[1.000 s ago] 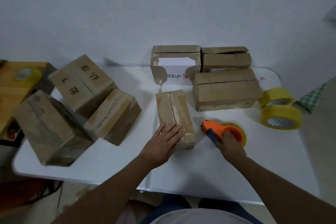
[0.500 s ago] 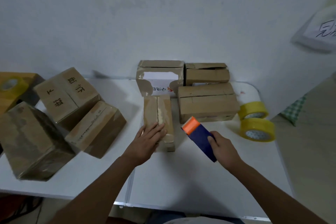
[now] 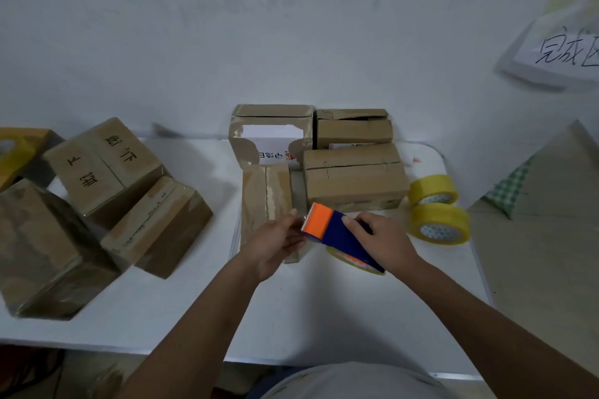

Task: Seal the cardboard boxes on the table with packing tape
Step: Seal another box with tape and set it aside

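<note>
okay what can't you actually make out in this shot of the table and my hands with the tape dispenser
- Near end of the narrow box, head view: covered by the left hand.
- Tape end at the tape dispenser: too thin and clear to see whether the left fingers pinch it.
- Roll under the dispenser: mostly hidden by it and the right hand.
- Wall note: cut off by the right edge.

Narrow box mid-table, stacked boxes behind right, tape rolls far right, three boxes left.
</note>
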